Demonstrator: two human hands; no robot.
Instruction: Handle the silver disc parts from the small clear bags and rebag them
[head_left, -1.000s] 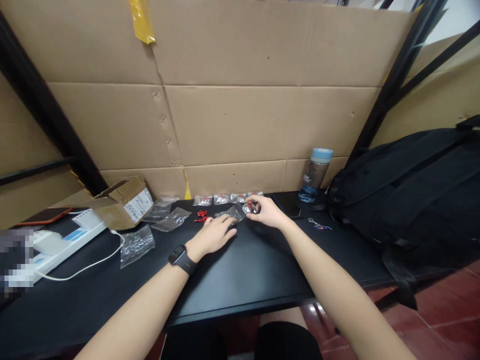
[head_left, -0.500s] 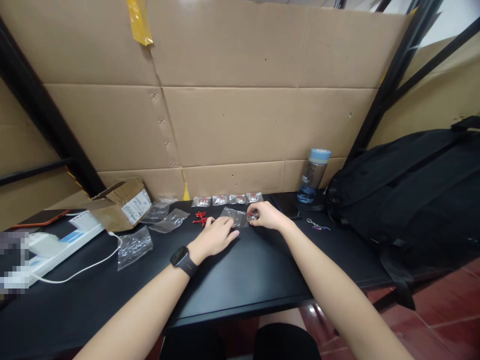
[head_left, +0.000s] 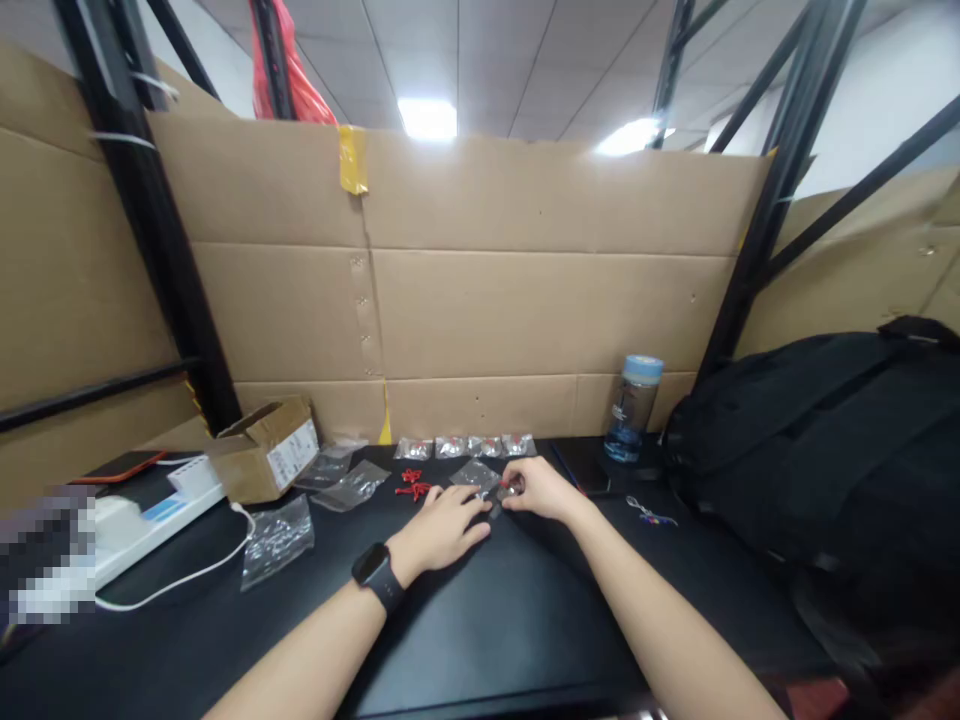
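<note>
My left hand [head_left: 448, 525], with a dark watch on its wrist, lies palm down with its fingers apart, the fingertips touching a clear plastic bag [head_left: 475, 475] on the black table. Between the fingers and thumb of my right hand [head_left: 536, 488] is a small round item with red on it [head_left: 512, 488], at the bag's right side. Red cord pieces [head_left: 413, 487] lie left of my left fingertips. Behind my hands, several small bagged items [head_left: 451, 447] stand in a row along the cardboard wall.
At left are an open cardboard box [head_left: 264, 452], loose clear bags [head_left: 277, 540] and a white power strip [head_left: 142, 535] with a cable. At right are a bottle [head_left: 631, 410], a keychain [head_left: 651, 513], a dark phone-like object [head_left: 583, 468] and a black backpack [head_left: 817, 450].
The view has tilted up, so the ceiling shows and the table sits lower in the picture. My hands stay close together at the bag, and the right still grips the round item.
</note>
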